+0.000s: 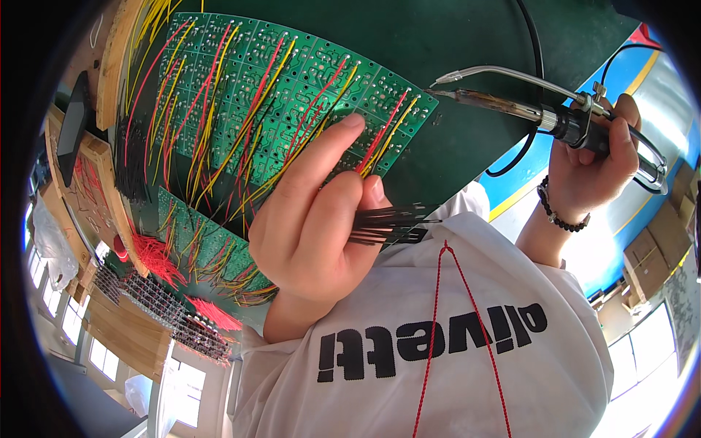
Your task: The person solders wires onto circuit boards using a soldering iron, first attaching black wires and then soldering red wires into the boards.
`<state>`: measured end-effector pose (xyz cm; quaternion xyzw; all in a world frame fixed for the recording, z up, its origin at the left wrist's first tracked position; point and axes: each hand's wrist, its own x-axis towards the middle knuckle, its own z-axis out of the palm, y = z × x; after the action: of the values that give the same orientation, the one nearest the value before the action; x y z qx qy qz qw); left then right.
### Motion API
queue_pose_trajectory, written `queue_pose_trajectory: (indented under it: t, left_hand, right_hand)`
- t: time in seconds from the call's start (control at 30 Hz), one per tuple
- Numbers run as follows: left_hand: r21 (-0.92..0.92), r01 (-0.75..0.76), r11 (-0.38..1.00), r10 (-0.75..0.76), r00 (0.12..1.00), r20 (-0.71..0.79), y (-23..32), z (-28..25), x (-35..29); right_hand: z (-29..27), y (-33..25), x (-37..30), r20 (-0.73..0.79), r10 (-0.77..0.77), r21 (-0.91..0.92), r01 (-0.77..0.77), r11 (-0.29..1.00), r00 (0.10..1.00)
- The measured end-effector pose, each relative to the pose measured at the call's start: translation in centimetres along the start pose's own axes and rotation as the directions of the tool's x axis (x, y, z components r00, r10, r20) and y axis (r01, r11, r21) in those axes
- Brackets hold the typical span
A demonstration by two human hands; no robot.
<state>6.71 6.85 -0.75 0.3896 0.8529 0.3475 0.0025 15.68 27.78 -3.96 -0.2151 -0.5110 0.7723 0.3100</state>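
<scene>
The person's two hands are apart. The left hand (314, 226) keeps a bundle of black wires (393, 225) pinched under the thumb, probably so that single strands stay ready; its extended forefinger lies over the board, though whether it presses there cannot be told. The right hand (602, 157) is wrapped round the handle of a soldering iron (573, 125), likely held well back to stay clear of the heat. A thin metal tube (496, 70) is clamped alongside it, apparently so that its end sits near the iron's tip. That tip points at the corner of the green circuit board (303, 95); contact is unclear. The board lies before the left hand, with red and yellow wires (386, 125) trailing toward the person, which seems to leave the far solder points exposed. A second wired board (208, 233) lies nearer the person, beyond it a red wire bundle (157, 259). The dark green desk (467, 142) extends beneath.
</scene>
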Motion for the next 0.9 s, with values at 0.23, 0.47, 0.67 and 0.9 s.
queue_pose_trajectory:
  t: [0.23, 0.47, 0.67, 0.9]
  left_hand:
    - [0.058, -0.049, 0.997, 0.046, 0.997, 0.059, 0.0, -0.3, 0.0]
    - [0.069, -0.045, 0.997, 0.043, 0.999, 0.028, -0.3, 0.2, -0.3]
    - [0.089, -0.055, 0.994, 0.052, 0.998, 0.035, -0.3, 0.2, -0.3]
    - [0.077, -0.05, 0.996, 0.047, 0.998, 0.039, -0.4, 0.2, -0.4]
  right_hand:
    - [0.3, -0.2, -0.2, -0.073, 0.004, -0.111, -0.012, 0.994, 0.997]
    - [0.4, 0.0, 0.2, -0.389, -0.145, -0.208, 0.067, 0.976, 0.91]
    - [0.1, -0.4, 0.0, -0.153, -0.055, -0.163, 0.03, 0.986, 0.987]
    - [1.0, -0.1, -0.2, -0.188, -0.077, -0.298, 0.017, 0.954, 0.979]
